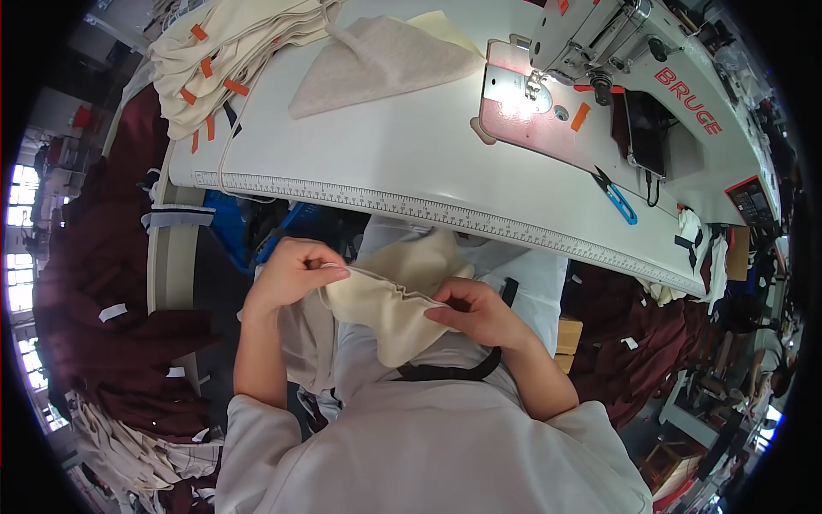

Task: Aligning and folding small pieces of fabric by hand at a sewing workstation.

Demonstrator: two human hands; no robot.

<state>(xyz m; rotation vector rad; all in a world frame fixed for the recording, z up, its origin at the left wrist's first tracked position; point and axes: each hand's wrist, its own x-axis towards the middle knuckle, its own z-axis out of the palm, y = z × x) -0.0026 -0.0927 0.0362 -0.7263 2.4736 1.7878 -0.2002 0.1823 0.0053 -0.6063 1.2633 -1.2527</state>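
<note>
Over my lap, my left hand [302,273] and my right hand [478,311] pinch the upper edge of a cream fabric piece [385,315] between thumb and fingers. The edge runs between the hands and puckers near its middle. More of the fabric hangs down toward my lap. Beyond the hands, a beige fabric piece [385,61] lies on the white sewing table [359,154]. A sewing machine [681,83] stands at the table's right, its lamp lighting the needle plate [517,90]. Nothing is under the part of the needle that shows.
Cream fabric pieces [237,45] with orange tags are stacked at the table's back left. Blue-handled thread snips [616,196] lie near the ruler tape [449,218] on the front edge. A phone [645,135] rests against the machine. Maroon fabric [122,257] is heaped at the left.
</note>
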